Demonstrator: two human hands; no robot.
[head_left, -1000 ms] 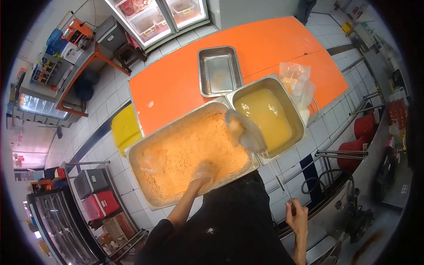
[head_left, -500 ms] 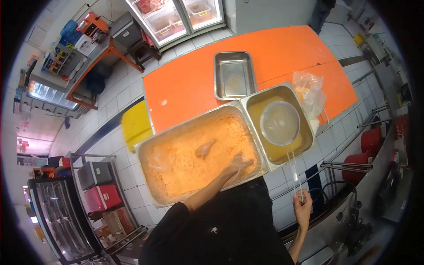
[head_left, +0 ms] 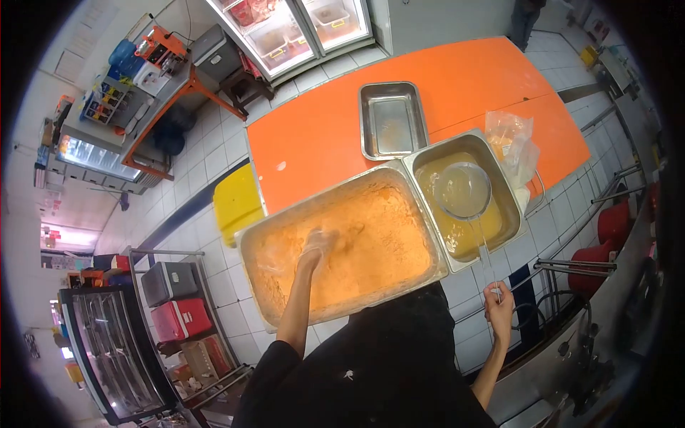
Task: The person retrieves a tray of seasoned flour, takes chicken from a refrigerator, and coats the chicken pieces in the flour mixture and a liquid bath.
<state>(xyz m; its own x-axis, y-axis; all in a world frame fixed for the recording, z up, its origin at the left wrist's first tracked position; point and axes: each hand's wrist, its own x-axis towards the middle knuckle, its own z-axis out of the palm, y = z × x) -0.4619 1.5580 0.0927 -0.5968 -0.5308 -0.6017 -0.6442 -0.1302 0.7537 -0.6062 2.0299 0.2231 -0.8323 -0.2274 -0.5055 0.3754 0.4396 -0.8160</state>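
Note:
My left hand [head_left: 319, 245], in a clear plastic glove, is in the orange breading flour [head_left: 389, 239] that fills a big metal tray [head_left: 246, 285]. Motion and flour blur its fingers, so I cannot tell whether they hold anything. My right hand [head_left: 499, 302] is closed round the long wire handle of a round mesh strainer [head_left: 464, 191]. The strainer's bowl sits low in a smaller metal pan [head_left: 517, 228], at the yellowish liquid [head_left: 457, 239]. The two pans stand side by side.
An orange table [head_left: 314, 135] bears a shallow steel tray [head_left: 393, 121] and a plastic bag [head_left: 510, 146] with orange contents. A yellow bin [head_left: 237, 203] stands at the left. Behind are a glass-door fridge [head_left: 300, 36] and a person's legs [head_left: 524, 25].
My left hand has moved left through the flour, to where a chicken piece lay in plain sight before. The strainer looks lower in the liquid, and the view has shifted slightly.

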